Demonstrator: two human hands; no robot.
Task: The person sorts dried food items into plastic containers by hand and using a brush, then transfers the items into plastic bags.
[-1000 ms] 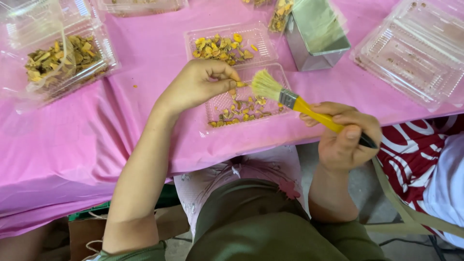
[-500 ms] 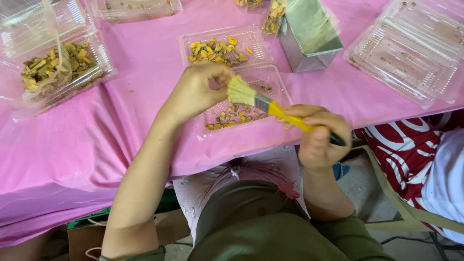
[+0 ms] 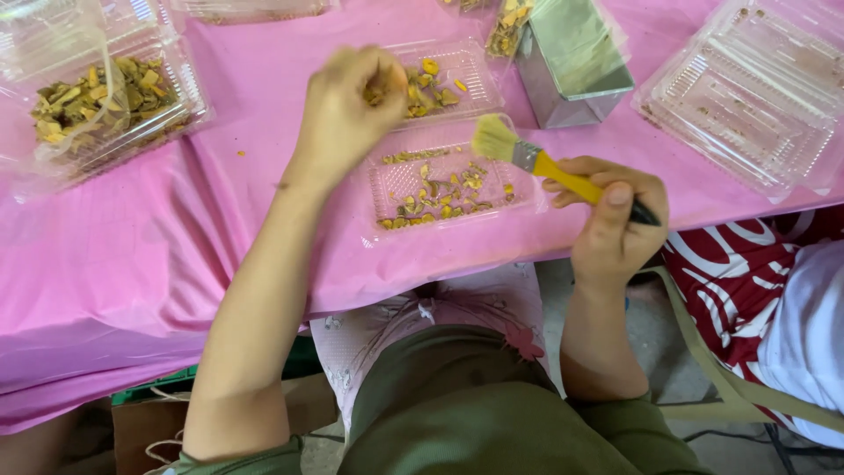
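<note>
The right hand is clenched around the dark end of a yellow-handled paintbrush with a metal ferrule and pale bristles. The bristles point toward the far edge of the surface and hang just above the near tray. The left hand is blurred; its fingers are curled together over the far tray, apparently pinching a small yellow piece, though the grasp cannot be confirmed.

Two clear plastic clamshell trays sit side by side near the front edge of the pink-covered surface. The near clear tray contains a thin scatter of dried yellow-brown pieces. The far clear tray, touching it, contains a smaller heap of the same pieces.

A clear plastic tub heaped with dried yellow-brown pieces stands toward the left edge. A grey metal box stands beyond the trays. An open clear clamshell container lies toward the right edge.

A person in red-and-white patterned clothing is off the right edge.
</note>
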